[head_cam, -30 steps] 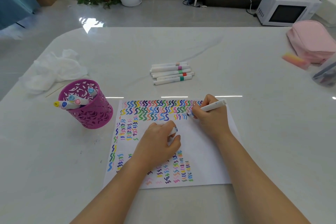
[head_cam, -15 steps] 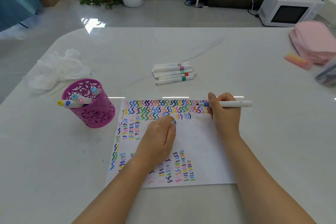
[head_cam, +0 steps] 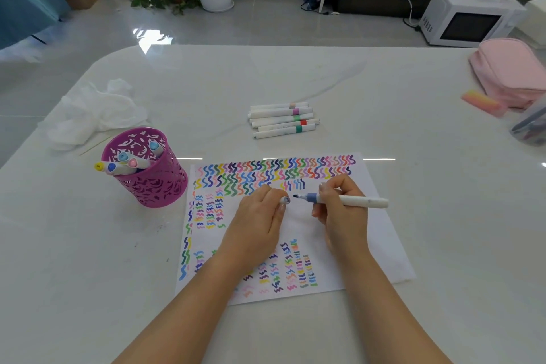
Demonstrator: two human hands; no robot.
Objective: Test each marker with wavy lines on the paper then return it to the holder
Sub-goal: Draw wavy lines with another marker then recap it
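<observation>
Lifted off the wavy-lined white paper (head_cam: 381, 224), the blue-collared white marker (head_cam: 351, 200) pinched by the right hand (head_cam: 342, 216) faces the small cap (head_cam: 286, 200) gripped by the left hand (head_cam: 260, 219); capping, return to the purple lattice holder (head_cam: 150, 186) and the loose white markers (head_cam: 282, 120) seemingly remain.

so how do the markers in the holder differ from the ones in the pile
The holder markers lean in the pink holder, ends up; pile markers lie flat on the table. Holder markers show blue, pink and yellow end caps; pile markers show coloured bands. Both have white barrels.
</observation>
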